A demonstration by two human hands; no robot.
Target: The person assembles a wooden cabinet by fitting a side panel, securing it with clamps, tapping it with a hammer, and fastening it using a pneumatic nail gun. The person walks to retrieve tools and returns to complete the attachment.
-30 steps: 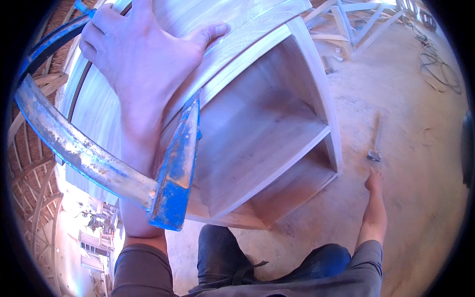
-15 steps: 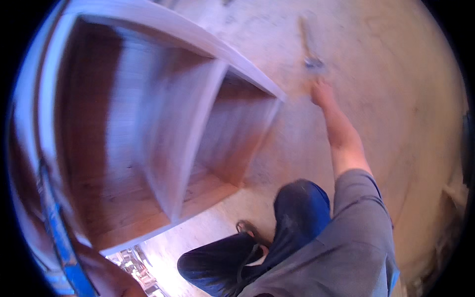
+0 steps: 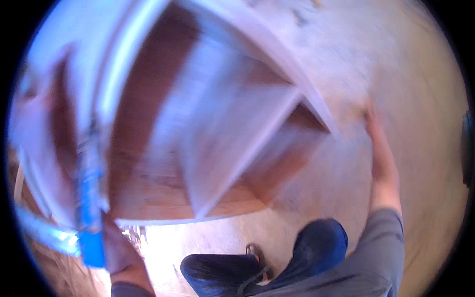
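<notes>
A wooden cabinet with an open front and an inner divider lies tilted in front of me, smeared by motion. My left hand is at its near left corner, close against a long blue tool with worn paint. The fingers are mostly hidden behind the blue tool, so their grip cannot be made out. My right arm stretches forward past the cabinet's right corner. My right hand is over the floor, badly blurred, and whether it holds anything does not show.
Pale, dusty floor spreads to the right of the cabinet. Small dark bits lie at the far side. A shiny light-blue tube-like thing is at the lower left. A dark object stands at the right edge. My bent knees are below the cabinet.
The view has swung, shifting the cabinet and both arms rightward in the picture. A tan-handled tool with a metal head, seen just beyond my right hand before, is no longer distinct.
</notes>
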